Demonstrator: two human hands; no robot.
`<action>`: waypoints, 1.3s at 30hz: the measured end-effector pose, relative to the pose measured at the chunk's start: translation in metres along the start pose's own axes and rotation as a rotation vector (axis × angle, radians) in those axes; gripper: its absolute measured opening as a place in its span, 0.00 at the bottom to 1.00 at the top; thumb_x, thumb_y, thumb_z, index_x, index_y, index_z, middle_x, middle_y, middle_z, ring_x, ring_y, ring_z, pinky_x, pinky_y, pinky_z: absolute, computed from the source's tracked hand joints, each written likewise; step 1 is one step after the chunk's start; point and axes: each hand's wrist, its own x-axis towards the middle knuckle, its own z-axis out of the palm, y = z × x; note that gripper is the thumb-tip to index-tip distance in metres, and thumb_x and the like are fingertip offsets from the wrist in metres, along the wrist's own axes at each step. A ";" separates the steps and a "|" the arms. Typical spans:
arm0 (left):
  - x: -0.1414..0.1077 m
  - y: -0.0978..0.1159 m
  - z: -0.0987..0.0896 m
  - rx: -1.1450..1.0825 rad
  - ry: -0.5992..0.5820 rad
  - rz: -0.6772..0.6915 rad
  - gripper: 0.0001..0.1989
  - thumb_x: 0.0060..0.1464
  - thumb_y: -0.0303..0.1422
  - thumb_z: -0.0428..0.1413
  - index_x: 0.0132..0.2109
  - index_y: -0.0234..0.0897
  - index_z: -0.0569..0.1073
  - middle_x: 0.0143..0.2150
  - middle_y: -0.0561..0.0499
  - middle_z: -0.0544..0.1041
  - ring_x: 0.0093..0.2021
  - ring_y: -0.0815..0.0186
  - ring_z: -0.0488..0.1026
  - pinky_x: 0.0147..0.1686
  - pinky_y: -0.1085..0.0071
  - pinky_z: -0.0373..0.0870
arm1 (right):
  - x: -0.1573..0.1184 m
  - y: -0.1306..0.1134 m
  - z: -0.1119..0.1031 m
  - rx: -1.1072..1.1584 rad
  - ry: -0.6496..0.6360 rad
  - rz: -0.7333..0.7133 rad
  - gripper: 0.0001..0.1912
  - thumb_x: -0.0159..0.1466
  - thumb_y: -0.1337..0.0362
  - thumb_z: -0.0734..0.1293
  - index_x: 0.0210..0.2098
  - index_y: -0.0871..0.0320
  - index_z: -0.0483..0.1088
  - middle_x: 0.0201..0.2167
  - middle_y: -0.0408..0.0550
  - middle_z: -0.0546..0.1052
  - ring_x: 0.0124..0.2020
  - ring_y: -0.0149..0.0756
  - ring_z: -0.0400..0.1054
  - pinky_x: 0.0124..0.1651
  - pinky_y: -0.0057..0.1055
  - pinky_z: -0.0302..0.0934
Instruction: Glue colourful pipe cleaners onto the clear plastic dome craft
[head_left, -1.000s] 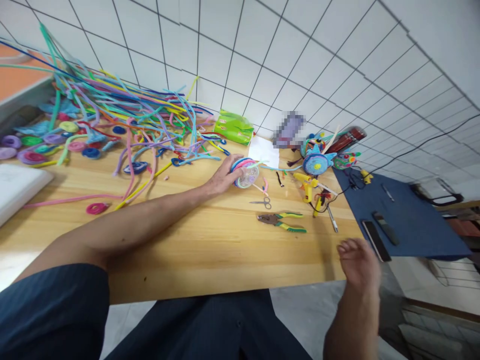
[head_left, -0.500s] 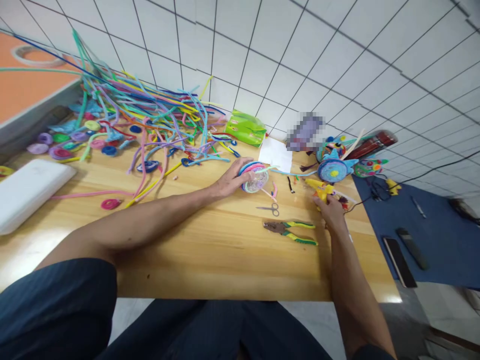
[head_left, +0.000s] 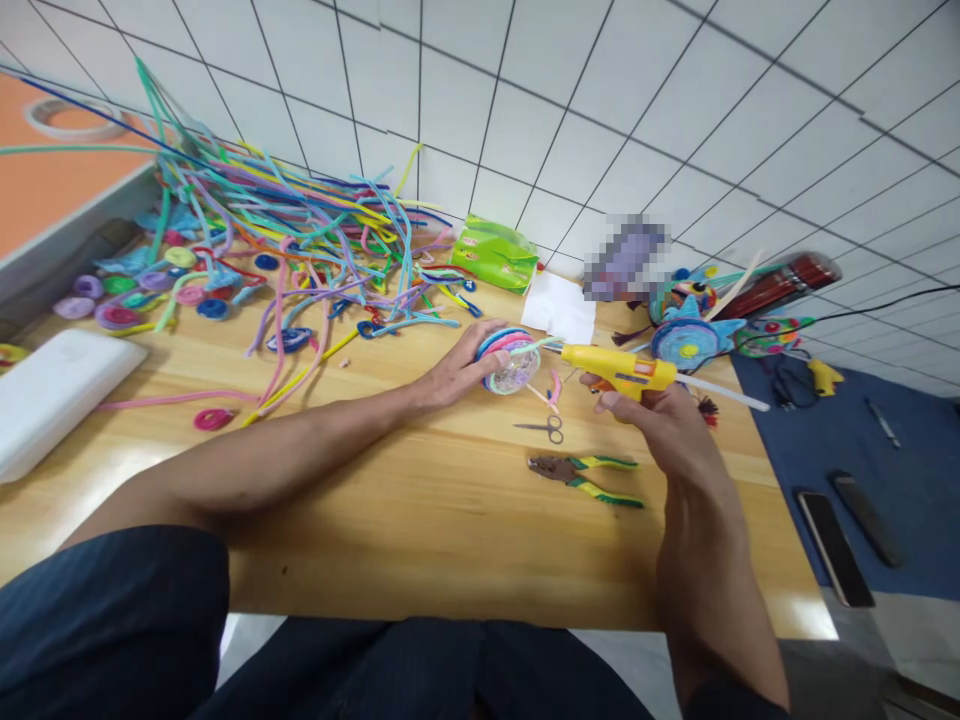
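My left hand [head_left: 466, 362] is closed around a round disc [head_left: 517, 366] of coiled pipe cleaners, with blue and pink bands at its edge and a clear, glittery face. A pale green strand sticks out from its right side. In my right hand [head_left: 651, 410] is a yellow hot glue gun [head_left: 616, 369], a white glue stick [head_left: 724, 391] jutting from its back. The gun's nozzle points left, close to the disc; whether it touches I cannot tell. Below the disc lie small scissors [head_left: 553, 429] and pliers [head_left: 589, 477] with yellow-green handles.
Colourful pipe cleaners [head_left: 300, 200] heap up at the back left, with small coils before them. A green packet [head_left: 495, 253] and white paper [head_left: 559, 307] lie by the tiled wall. Finished-looking fish shapes [head_left: 686, 343] are at right. A white box [head_left: 64, 395] sits left.
My right hand has lifted the glue gun from the table's right side and brought its nozzle left to the disc. The left hand keeps its hold. The view has shifted slightly.
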 end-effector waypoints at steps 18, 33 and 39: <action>-0.002 -0.002 -0.002 0.008 -0.016 0.007 0.36 0.75 0.59 0.57 0.76 0.40 0.68 0.76 0.37 0.73 0.79 0.45 0.69 0.84 0.45 0.62 | 0.006 0.025 0.029 0.084 0.027 0.040 0.14 0.57 0.51 0.82 0.37 0.52 0.87 0.44 0.51 0.91 0.42 0.46 0.82 0.39 0.36 0.75; -0.001 -0.003 0.000 -0.022 -0.004 -0.039 0.39 0.72 0.63 0.58 0.76 0.42 0.69 0.76 0.37 0.72 0.78 0.44 0.69 0.84 0.44 0.62 | 0.026 0.003 0.015 -0.134 -0.104 -0.069 0.14 0.64 0.49 0.79 0.43 0.51 0.88 0.46 0.48 0.90 0.43 0.47 0.81 0.41 0.37 0.74; -0.001 -0.002 0.000 -0.041 -0.010 -0.020 0.37 0.73 0.62 0.58 0.75 0.44 0.69 0.77 0.39 0.73 0.78 0.43 0.70 0.84 0.42 0.63 | 0.025 0.003 0.010 -0.278 -0.117 -0.115 0.17 0.68 0.47 0.76 0.45 0.51 0.90 0.45 0.48 0.91 0.46 0.50 0.83 0.50 0.43 0.76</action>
